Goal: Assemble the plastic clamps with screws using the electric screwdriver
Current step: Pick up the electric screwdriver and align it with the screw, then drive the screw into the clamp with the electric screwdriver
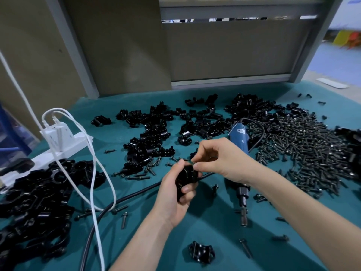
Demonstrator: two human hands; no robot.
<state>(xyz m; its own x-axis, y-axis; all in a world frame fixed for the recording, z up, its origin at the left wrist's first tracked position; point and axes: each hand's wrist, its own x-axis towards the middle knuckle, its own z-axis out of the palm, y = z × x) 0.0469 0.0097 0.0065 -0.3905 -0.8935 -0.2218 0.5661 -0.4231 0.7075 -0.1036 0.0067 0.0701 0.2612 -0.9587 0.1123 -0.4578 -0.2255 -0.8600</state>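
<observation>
Head view, items on the bench, green cover:

1. Left grip: my fingers and thumb are curled round one black clamp, held above the bench at centre.
2. Right grip: my fingertips pinch a small screw at the clamp's top edge. The screw is mostly hidden by my fingers.
3. Electric screwdriver: blue body, lying flat, bit pointing toward me. My right wrist crosses over it and hides its middle.
4. Screw heap: a broad dark spread to the right, just beside the screwdriver.
5. Clamp halves: a loose black scatter across the far centre, with stray screws along its near edge.
6. Clamp pile: a dense stack at my near left.
7. Power strip: white, far left, with plugs seated.
8. White cables: they loop down from the strip and across the edge of the clamp pile.
9. Black cord: it runs slantwise over the bench and passes beneath my hands.
10. Lone clamp: near front, apart from everything else.
</observation>
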